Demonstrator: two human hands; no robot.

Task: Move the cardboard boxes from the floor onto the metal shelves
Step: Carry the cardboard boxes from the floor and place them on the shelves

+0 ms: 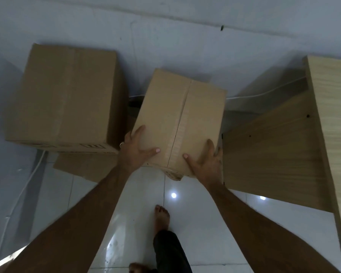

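Note:
A taped cardboard box is held in front of me, tilted, with both hands on its near end. My left hand grips its left near corner, thumb on top. My right hand grips its right near corner, thumb on top as well. A larger cardboard box stands to the left against the wall. Below it, a flat piece of cardboard shows, partly hidden. No metal shelf can be made out.
A light wooden cabinet with a side panel stands at the right. A white cable runs down the left wall to the glossy white tiled floor. My bare foot is on the tiles below the box.

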